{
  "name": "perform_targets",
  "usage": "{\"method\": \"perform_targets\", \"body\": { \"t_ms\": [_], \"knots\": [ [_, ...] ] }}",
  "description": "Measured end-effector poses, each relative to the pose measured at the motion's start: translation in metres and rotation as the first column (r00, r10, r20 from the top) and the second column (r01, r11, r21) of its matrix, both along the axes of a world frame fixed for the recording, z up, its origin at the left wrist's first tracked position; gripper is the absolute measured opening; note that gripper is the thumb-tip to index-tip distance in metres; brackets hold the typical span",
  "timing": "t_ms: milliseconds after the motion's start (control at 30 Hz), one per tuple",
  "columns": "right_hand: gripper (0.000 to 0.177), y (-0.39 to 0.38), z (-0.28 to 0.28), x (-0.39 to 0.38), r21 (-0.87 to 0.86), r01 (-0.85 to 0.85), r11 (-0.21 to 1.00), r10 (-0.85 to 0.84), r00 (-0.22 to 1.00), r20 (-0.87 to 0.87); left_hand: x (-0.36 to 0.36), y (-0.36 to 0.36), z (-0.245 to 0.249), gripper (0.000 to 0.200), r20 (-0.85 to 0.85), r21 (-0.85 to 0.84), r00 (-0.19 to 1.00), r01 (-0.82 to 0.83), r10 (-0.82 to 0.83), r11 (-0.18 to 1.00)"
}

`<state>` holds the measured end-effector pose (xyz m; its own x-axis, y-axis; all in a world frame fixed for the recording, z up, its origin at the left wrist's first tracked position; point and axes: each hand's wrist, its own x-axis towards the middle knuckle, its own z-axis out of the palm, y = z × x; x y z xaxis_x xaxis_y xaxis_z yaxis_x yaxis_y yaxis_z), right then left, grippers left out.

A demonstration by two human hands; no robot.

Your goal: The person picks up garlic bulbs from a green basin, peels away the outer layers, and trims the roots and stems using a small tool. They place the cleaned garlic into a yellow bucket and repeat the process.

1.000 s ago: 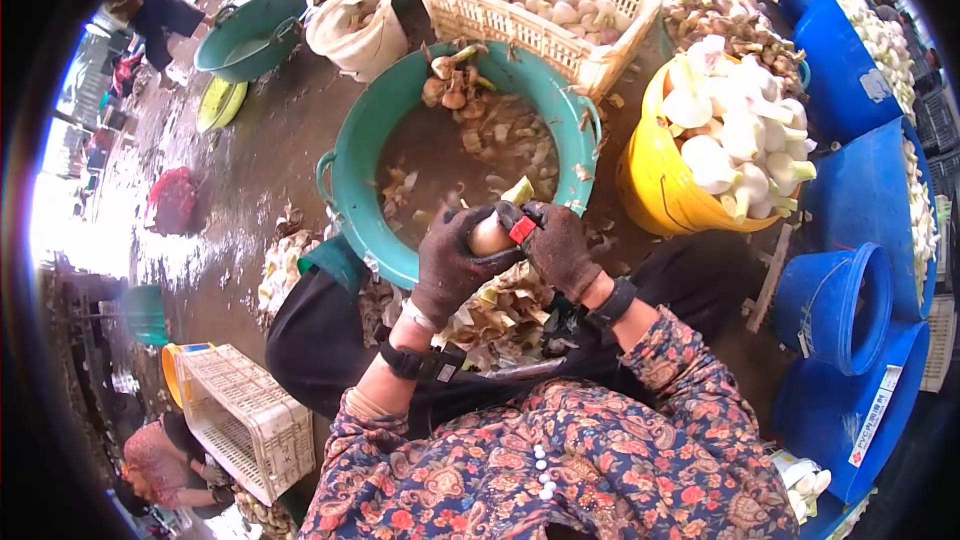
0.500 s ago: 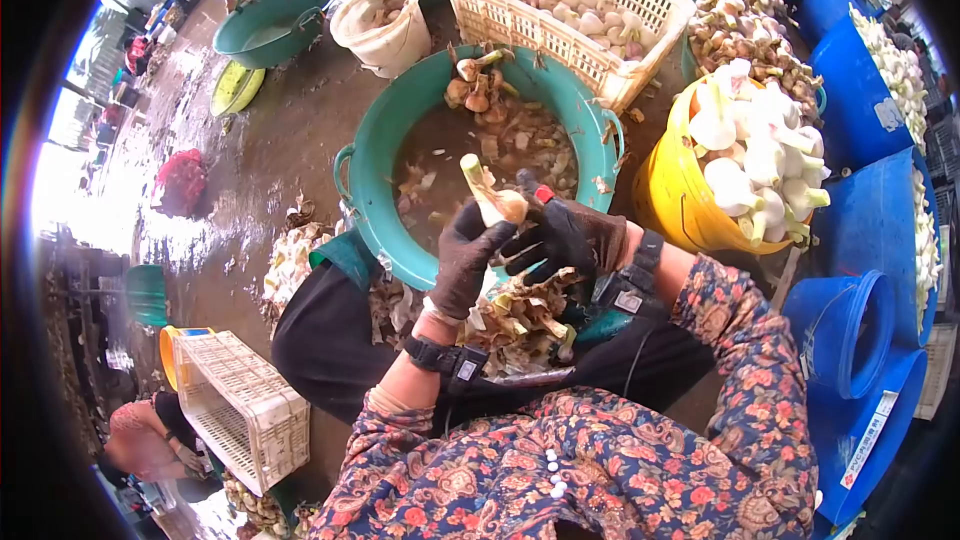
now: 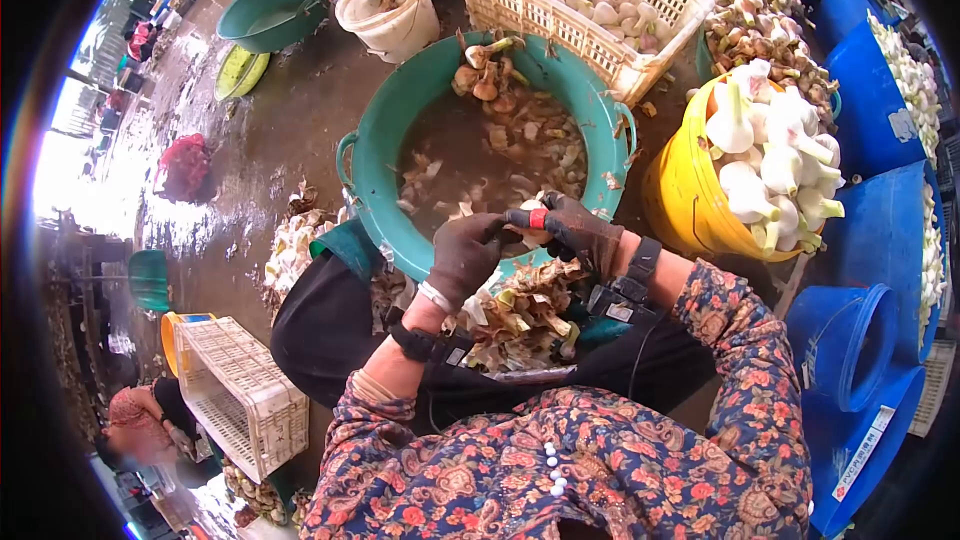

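Both gloved hands meet over the near rim of a green basin (image 3: 375, 130), around a garlic bulb (image 3: 530, 234) that the fingers mostly hide. My left hand (image 3: 466, 258) is closed on the bulb from the left. My right hand (image 3: 580, 230), with a red band on one finger, is closed on it from the right. Murky water with loose skins lies in the basin, and unpeeled garlic bulbs (image 3: 486, 88) rest at its far side. Stripped garlic skins and stalks (image 3: 515, 315) are heaped just below my hands, between my legs.
A yellow bucket (image 3: 685, 190) heaped with white garlic bulbs (image 3: 765, 145) stands right of the basin. Behind it is a cream plastic crate (image 3: 600, 50) of garlic. Blue tubs (image 3: 850, 340) line the right. A white bucket (image 3: 395, 25) stands back left; another person (image 3: 150, 420) is at lower left.
The garlic bulb, held up with its stalk showing, is now lower and largely covered by the fingers. My right hand has come round onto it, and the view has shifted slightly.
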<state>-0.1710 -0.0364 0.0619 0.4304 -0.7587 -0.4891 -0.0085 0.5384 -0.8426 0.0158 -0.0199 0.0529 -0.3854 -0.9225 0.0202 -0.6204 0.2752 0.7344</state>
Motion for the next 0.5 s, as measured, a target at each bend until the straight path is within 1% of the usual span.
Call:
{"method": "perform_targets", "body": {
  "t_ms": [33, 67, 100, 133, 167, 200, 233, 267, 300, 333, 367, 400, 433, 467, 500],
  "knots": [
    [0.041, 0.001, 0.000, -0.002, 0.009, -0.018, 1.000, 0.018, 0.999, -0.041, 0.001, 0.001, -0.005, 0.018, -0.175, 0.290, 0.980, -0.041, 0.095, 0.956],
    [0.044, 0.002, -0.001, -0.005, 0.019, -0.034, 0.999, 0.036, 0.996, -0.080, 0.003, 0.002, -0.006, 0.018, -0.170, 0.295, 0.981, -0.043, 0.096, 0.955],
    [0.045, 0.005, -0.005, -0.009, -0.052, -0.086, 0.995, 0.091, 0.992, 0.089, 0.005, 0.001, -0.007, 0.019, -0.368, 0.538, 0.884, -0.049, 0.287, 0.842],
    [0.048, 0.009, -0.015, -0.013, -0.121, -0.051, 0.991, 0.086, 0.950, 0.302, 0.008, 0.000, -0.008, 0.021, -0.479, 0.737, 0.721, 0.020, 0.501, 0.676],
    [0.051, 0.010, -0.013, -0.013, -0.131, -0.037, 0.991, 0.082, 0.929, 0.360, 0.017, 0.004, -0.025, 0.021, -0.526, 0.496, 0.808, 0.038, 0.266, 0.867],
    [0.055, 0.010, -0.010, -0.013, -0.141, -0.022, 0.990, 0.079, 0.905, 0.418, 0.017, 0.009, -0.037, 0.021, -0.523, 0.497, 0.810, 0.039, 0.263, 0.867],
    [0.055, 0.012, -0.017, -0.013, -0.137, -0.020, 0.990, 0.076, 0.903, 0.422, 0.018, 0.016, -0.050, 0.021, -0.449, 0.310, 0.872, -0.052, 0.195, 0.949],
    [0.055, 0.011, -0.029, -0.012, -0.443, 0.063, 0.894, 0.011, 0.987, 0.162, 0.016, 0.018, -0.055, 0.022, -0.356, 0.097, 0.923, -0.118, 0.145, 0.988],
    [0.055, 0.010, -0.031, -0.011, -0.713, 0.048, 0.700, -0.142, 0.987, -0.073, 0.009, 0.013, -0.025, 0.022, -0.068, -0.352, 0.998, -0.020, -0.005, 0.936],
    [0.055, 0.011, -0.032, -0.014, -0.714, 0.051, 0.699, -0.143, 0.987, -0.069, 0.008, 0.012, -0.022, 0.022, -0.064, -0.353, 0.998, -0.017, -0.006, 0.935],
    [0.051, 0.011, -0.026, -0.017, -0.844, -0.229, 0.486, -0.196, 0.912, -0.361, 0.007, 0.011, -0.020, 0.022, -0.292, 0.050, 0.950, -0.100, 0.110, 0.994],
    [0.047, 0.009, -0.022, -0.020, -0.811, -0.527, 0.253, -0.322, 0.745, -0.584, 0.005, 0.007, -0.019, 0.023, -0.441, 0.446, 0.847, -0.081, 0.298, 0.891],
    [0.035, 0.011, -0.034, -0.019, -0.857, -0.476, 0.195, -0.247, 0.822, -0.513, 0.011, 0.005, -0.054, 0.026, -0.473, 0.496, 0.800, -0.104, 0.369, 0.862],
    [0.035, 0.012, -0.038, -0.016, -0.860, -0.472, 0.196, -0.252, 0.823, -0.509, 0.008, 0.002, -0.047, 0.026, -0.470, 0.494, 0.804, -0.101, 0.364, 0.863],
    [0.030, 0.013, -0.041, -0.011, -0.899, -0.231, 0.372, -0.208, 0.923, -0.323, 0.005, 0.001, -0.040, 0.026, -0.458, 0.513, 0.796, -0.126, 0.395, 0.849]
  ]
}}
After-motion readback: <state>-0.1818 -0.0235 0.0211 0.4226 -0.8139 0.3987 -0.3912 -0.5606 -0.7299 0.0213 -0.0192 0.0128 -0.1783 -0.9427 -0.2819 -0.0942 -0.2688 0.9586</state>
